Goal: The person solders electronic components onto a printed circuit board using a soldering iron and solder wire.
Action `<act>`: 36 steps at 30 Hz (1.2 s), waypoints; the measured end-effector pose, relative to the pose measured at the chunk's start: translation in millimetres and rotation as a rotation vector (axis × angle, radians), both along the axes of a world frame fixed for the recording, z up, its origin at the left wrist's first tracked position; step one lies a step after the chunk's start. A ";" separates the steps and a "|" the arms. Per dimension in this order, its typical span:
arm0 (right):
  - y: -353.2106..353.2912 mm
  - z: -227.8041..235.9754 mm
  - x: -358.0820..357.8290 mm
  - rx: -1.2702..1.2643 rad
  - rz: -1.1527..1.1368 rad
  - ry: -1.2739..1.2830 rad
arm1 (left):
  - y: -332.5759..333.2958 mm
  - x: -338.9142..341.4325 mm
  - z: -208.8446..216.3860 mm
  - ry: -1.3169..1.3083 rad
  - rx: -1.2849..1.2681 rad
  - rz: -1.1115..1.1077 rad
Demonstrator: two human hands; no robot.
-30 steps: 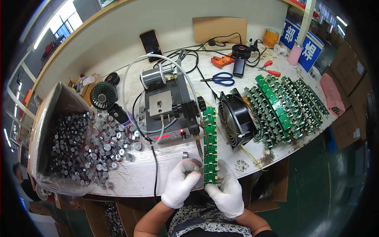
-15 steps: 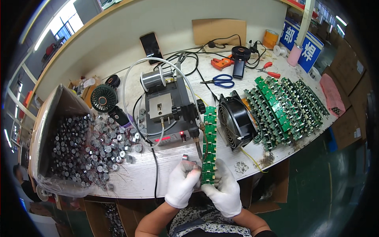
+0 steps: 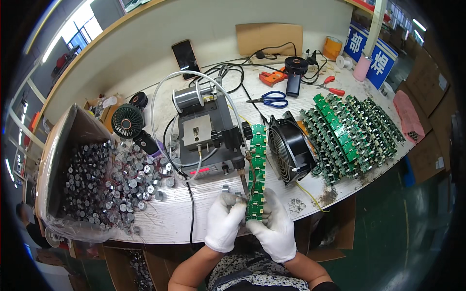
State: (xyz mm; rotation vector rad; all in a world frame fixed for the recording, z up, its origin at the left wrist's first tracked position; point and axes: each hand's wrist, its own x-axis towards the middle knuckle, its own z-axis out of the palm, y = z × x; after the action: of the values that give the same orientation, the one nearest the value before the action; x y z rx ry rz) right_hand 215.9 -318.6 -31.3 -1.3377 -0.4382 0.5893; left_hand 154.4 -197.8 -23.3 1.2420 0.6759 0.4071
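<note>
Head view: green circuit-board strip [image 3: 257, 169] held straight ahead, long axis running near to far.
Right hand [image 3: 275, 230], nearer, grips its near end; left hand [image 3: 225, 222] curls beside its left edge, whether gripping anything I cannot tell.

The gloved left hand [image 3: 226, 220] bunches its fingertips beside the green board strip [image 3: 257, 165], and whatever they may pinch is too small and blurred to tell. Most fingers of the gloved right hand [image 3: 275, 230] are hidden behind the strip. Where the soldering iron [image 3: 241, 172] ends, its tip is indistinct. Both forearms [image 3: 189, 271] and the patterned apron [image 3: 255, 274] are cut off by the lower edge. A pole [image 3: 376, 29] covers part of the blue sign [image 3: 383, 65]
</note>
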 end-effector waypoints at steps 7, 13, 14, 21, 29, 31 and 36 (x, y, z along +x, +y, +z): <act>-0.4 0.4 1.2 -0.010 -0.030 -0.084 | -3.1 3.2 7.5 0.024 0.039 0.031; -0.4 -3.4 0.1 -0.032 -0.040 -0.137 | -2.8 2.6 6.3 0.007 0.042 0.033; -0.1 -4.0 -0.1 -0.037 -0.041 -0.151 | -2.7 2.5 6.0 0.013 0.038 0.040; 2.4 2.1 -0.3 0.005 0.002 0.011 | -0.7 1.1 -1.7 -0.028 0.016 0.039; 1.2 -1.3 -2.6 0.020 -0.048 -0.080 | -0.3 2.3 3.7 -0.017 0.068 0.033; 1.3 -3.7 -2.6 0.022 -0.047 -0.082 | -0.4 2.6 2.0 -0.033 0.078 0.035; 1.5 -9.9 -4.6 0.019 -0.055 -0.071 | -0.1 1.6 -3.6 -0.050 0.088 0.036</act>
State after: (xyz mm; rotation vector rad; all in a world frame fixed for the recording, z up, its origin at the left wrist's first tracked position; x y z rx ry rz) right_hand 211.3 -317.1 -41.2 -1.3510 -0.4622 0.4921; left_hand 156.0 -197.9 -26.9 1.3001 0.6442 0.5008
